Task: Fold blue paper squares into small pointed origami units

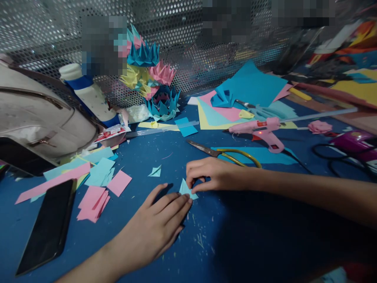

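A small light-blue piece of folded paper (184,187) lies on the blue table between my hands. My left hand (160,222) rests flat, its fingers stretched out and their tips on the lower edge of the paper. From the right, my right hand (207,175) has its thumb and forefinger closed at the paper's right side. Just beyond my left hand sits another folded light-blue piece (155,171). Scissors with yellow handles (224,152) lie behind my right hand, on a blue paper strip (265,155).
A pink glue gun (259,129) stands at right with a cord. Left are a black phone (48,224), pink paper squares (93,202), light-blue squares (100,172), a bottle (88,94) and a bag (38,106). Folded paper flowers (163,103) stand by the perforated metal panel (188,51).
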Motion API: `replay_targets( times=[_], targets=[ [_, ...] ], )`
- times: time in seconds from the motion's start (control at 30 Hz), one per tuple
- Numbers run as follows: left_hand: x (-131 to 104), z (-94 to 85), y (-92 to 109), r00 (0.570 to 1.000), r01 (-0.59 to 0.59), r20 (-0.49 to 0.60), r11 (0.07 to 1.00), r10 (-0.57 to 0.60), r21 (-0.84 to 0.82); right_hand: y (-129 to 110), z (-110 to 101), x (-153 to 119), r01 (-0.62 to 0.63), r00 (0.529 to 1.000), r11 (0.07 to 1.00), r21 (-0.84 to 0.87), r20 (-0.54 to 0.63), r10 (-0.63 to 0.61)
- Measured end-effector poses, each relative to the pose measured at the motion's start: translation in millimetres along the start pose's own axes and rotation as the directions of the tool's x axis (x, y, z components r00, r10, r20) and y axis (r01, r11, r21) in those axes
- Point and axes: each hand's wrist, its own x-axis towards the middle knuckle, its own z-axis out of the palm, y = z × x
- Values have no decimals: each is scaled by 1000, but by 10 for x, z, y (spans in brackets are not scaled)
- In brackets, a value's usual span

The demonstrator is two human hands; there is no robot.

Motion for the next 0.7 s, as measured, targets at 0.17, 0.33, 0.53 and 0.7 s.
replay_targets(
  times=[0.17,0.33,0.53,0.7],
  targets=[
    [-5,-5,4,1000,-1,18,1000,1,29,-10,5,-4,5,1000,1000,-26,2,-5],
    [-21,-6,2,999,0,47,999,-2,44,-34,-7,16,-53,998,998,-24,17,53],
    [-5,-8,-14,994,-17,111,999,13,34,35,-2,47,-97,995,995,-3,26,97],
    [9,-37,-19,992,-16,124,1000,15,10,37,-16,81,-106,994,994,2,19,106]
  ],
)
